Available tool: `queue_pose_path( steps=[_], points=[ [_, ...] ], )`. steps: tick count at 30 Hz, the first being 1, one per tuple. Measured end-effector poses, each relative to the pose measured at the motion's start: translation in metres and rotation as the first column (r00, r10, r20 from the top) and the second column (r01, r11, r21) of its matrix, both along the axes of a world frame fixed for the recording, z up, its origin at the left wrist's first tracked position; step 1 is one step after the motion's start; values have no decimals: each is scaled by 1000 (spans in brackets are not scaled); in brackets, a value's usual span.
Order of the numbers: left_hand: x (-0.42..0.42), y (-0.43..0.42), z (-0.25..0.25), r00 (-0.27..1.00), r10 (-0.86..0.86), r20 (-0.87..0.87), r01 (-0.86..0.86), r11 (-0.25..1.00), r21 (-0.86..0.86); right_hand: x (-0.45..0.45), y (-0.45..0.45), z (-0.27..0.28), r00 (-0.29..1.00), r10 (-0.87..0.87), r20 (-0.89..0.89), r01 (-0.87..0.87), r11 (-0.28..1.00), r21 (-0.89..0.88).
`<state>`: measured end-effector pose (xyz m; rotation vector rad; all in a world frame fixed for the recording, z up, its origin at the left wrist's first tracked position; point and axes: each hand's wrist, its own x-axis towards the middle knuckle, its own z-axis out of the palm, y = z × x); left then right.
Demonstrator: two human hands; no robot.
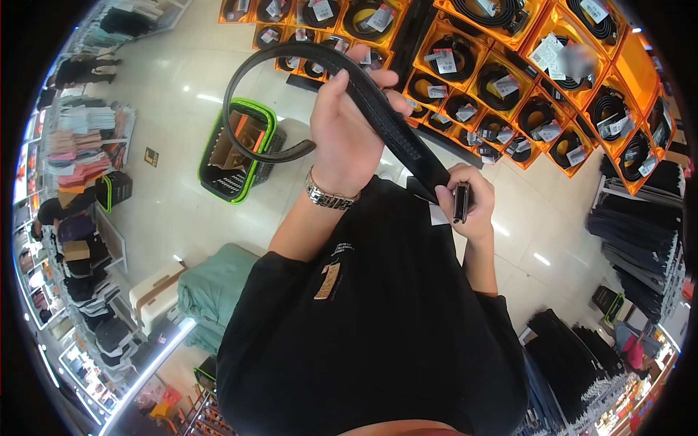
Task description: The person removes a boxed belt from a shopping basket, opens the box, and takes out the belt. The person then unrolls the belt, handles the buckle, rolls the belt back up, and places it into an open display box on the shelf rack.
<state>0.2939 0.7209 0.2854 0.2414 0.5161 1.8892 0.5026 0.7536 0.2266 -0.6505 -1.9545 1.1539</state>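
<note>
A black belt (385, 120) runs from upper left to lower right, its free end curling round in a loop on the left. My left hand (349, 138), with a metal watch (331, 195) at the wrist, is palm up under the strap; the fingers are bent, with the thumb lying at the belt's edge. At the belt's other end, my right hand (472, 200) is closed on the dark buckle (460, 202). A white tag (438, 215) hangs beside that hand.
Orange compartments (534, 80) with coiled, tagged belts fill the top and upper right. A green-rimmed black basket (254, 178) stands on the floor at left. Clothing racks line both sides. Green fabric (218, 287) lies at lower left. A person (80, 71) stands far left.
</note>
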Motion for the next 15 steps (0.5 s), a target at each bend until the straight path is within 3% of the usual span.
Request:
queue_pose_path(
  steps=[5, 10, 15],
  points=[
    [-23, 6, 7, 991, -98, 94, 90, 992, 89, -24, 3, 16, 1000, 10, 2, -10, 1000, 14],
    [-43, 8, 13, 995, -67, 77, 59, 993, 101, -48, 3, 25, 999, 25, -22, -23, 996, 82],
    [-59, 0, 18, 998, -31, 48, 27, 996, 87, -69, 1, 20, 996, 41, -81, -38, 999, 27]
  ],
)
